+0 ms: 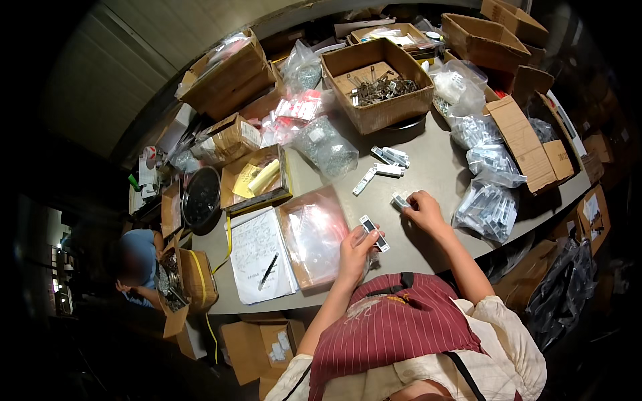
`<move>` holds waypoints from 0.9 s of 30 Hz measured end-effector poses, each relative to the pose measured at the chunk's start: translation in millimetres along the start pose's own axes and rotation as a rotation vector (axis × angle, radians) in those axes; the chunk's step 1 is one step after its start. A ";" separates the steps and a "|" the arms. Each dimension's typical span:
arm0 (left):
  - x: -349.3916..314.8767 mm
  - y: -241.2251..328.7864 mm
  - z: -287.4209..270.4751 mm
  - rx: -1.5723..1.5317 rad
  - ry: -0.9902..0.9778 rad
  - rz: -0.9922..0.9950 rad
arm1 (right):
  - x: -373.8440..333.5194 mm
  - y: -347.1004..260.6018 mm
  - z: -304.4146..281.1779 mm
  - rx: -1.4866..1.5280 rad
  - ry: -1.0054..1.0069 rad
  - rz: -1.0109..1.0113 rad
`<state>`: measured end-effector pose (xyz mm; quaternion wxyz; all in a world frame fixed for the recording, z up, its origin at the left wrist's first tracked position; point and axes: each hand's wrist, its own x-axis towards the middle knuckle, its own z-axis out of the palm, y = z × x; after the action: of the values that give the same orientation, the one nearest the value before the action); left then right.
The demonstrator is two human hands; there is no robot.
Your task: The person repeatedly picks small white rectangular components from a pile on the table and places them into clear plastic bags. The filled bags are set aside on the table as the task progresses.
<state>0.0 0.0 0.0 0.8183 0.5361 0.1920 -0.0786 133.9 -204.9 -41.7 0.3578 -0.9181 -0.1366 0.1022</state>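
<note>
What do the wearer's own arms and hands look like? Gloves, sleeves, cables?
Left hand and right hand are ungloved; forearms bare. Loose cream sleeves end near the elbows. No cables, watch or markings visible on either arm.

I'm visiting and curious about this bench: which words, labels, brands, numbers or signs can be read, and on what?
No text reads clearly enough to quote.
Paper sheets: handwriting, too small.
White label on brown carton: too blurred.
Cardboard flap, right: dark print, too small.
Apron: yellow marks, blurred.
Piece in left hand: any marks too small.
</note>
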 end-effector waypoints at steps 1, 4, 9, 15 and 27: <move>0.2 0.8 2.2 -0.006 0.009 -0.010 | -5.0 -4.0 0.6 0.271 -0.039 0.053; -0.3 4.4 2.6 -0.031 0.025 -0.007 | -16.0 -17.3 12.5 0.758 -0.130 0.034; -6.9 8.1 4.2 -0.111 -0.013 0.032 | -42.3 -52.5 11.5 1.002 -0.320 0.044; -12.4 15.2 9.8 -0.097 0.062 0.070 | -48.7 -63.5 17.3 1.113 -0.221 -0.002; -12.8 52.2 -3.8 -0.047 -0.280 -0.139 | -44.6 -76.1 -39.0 1.114 -0.231 -0.095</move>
<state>4.9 24.0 47.9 0.8420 0.4859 0.1146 -0.2044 89.6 -190.2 42.6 0.7746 -0.5667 -0.1416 0.2424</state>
